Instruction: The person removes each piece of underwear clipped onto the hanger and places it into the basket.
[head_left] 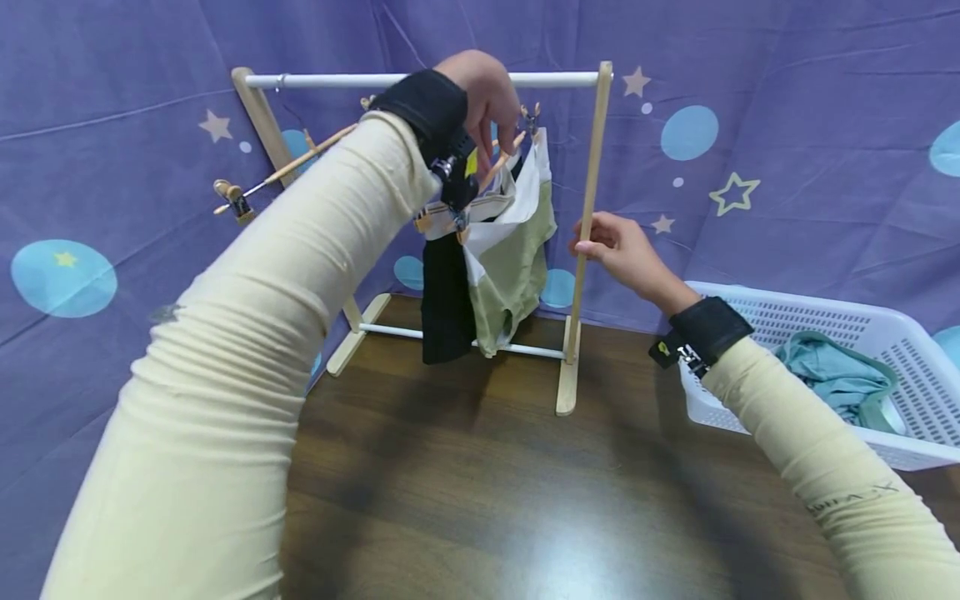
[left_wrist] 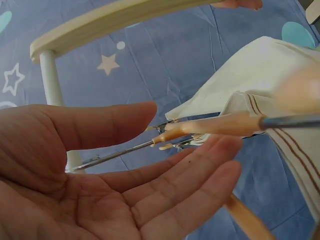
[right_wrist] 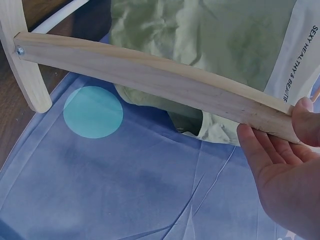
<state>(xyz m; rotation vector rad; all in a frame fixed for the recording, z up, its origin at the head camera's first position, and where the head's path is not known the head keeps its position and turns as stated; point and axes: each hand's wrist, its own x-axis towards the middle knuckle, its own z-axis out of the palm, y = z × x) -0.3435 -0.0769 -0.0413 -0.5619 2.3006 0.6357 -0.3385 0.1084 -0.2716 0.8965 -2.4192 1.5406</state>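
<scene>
My left hand is up at the white top bar of a small clothes rack. In the left wrist view its thumb and fingers are spread apart around a wooden clip hanger, without gripping it. From the rack hang green underpants with a white waistband and a black garment with a pale waistband, beside clips. My right hand holds the rack's right wooden post, thumb on one edge and fingers on the other, as the right wrist view shows.
Another clip hanger hangs at the rack's left, partly behind my left forearm. On the right stands a white perforated basket with a teal garment inside. A purple patterned cloth covers the wall behind the brown table.
</scene>
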